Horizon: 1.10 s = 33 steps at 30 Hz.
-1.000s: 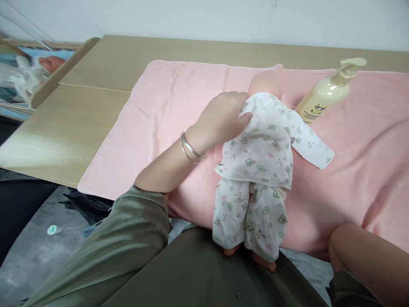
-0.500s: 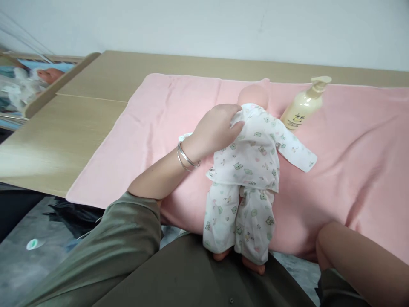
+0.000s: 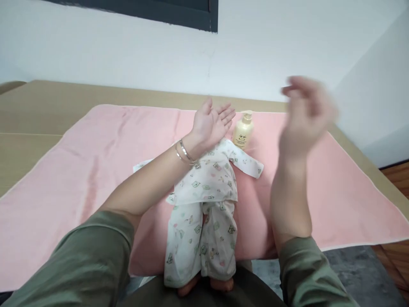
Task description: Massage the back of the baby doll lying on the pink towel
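Observation:
A baby doll [image 3: 207, 183] in white printed pyjamas lies on a pink blanket [image 3: 76, 162], its feet toward me. My left hand [image 3: 212, 123] is held palm up over the doll's upper end, its fingers stretched out and nothing on the palm. Behind the hand and wrist, the doll's head is hidden. Beside the doll's right-hand sleeve stands a pale yellow pump bottle [image 3: 243, 132], close to my left fingertips. My right hand [image 3: 308, 113] is raised at the right, apart from doll and bottle. Its fingers look bent but are smeared by motion.
The blanket covers much of a light wooden table [image 3: 28, 104] set against a white wall [image 3: 128, 51]. A dark frame [image 3: 191, 17] is on the wall above. Grey floor [image 3: 358, 268] shows past the blanket's front edge at the right.
My left hand has lifted off the doll's shoulder and turned palm up. My right hand has come up into view from the lower right. The view has swung right.

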### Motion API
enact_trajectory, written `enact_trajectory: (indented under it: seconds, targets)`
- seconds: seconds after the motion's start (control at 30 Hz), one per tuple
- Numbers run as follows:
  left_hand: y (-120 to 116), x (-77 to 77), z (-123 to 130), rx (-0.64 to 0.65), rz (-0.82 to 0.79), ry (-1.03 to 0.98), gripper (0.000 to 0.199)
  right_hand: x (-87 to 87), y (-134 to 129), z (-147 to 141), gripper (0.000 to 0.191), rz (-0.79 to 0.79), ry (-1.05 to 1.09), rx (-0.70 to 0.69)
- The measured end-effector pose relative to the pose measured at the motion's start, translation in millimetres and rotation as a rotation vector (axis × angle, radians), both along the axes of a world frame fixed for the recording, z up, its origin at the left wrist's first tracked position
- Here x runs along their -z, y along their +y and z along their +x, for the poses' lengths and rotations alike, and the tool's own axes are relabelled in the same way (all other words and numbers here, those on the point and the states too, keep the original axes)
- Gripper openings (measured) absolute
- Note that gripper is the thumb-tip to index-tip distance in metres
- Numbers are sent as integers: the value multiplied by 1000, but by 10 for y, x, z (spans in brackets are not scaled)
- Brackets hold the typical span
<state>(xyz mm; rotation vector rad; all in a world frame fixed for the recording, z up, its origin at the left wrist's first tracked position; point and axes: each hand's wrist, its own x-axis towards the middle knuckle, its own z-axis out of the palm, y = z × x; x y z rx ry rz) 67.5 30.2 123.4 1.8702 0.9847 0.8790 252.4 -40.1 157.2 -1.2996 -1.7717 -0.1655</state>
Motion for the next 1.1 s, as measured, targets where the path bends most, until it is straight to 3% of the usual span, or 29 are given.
enact_trajectory:
  seconds: [0.07,0.13,0.2,0.4,0.57,0.83,0.97,1.1]
  targets:
    - [59,-18,102,10,-59,15,77,111,185,-88,52,-158,2,82]
    - [84,-20,162,-2,-101,10,77,248,367,-191,55,-352,-106,98]
    - [87,-11,194,-17,-123,-7,75,363,480,-268,60,-445,-243,100]
    - [79,32,222,34,-206,-116,73,395,472,-346,48,-363,-386,188]
    - [-8,1,141,-37,-371,-238,70,371,574,-482,50,-372,-387,273]
    - [-472,-154,-278,-42,-934,-980,68,397,517,-520,61,-475,-504,352]
    - [-627,-223,-466,-55,-988,-950,68,384,458,-461,72,-574,-587,326]
    - [-736,-348,-612,-54,-920,-894,63,418,402,-461,85,-619,-665,378]
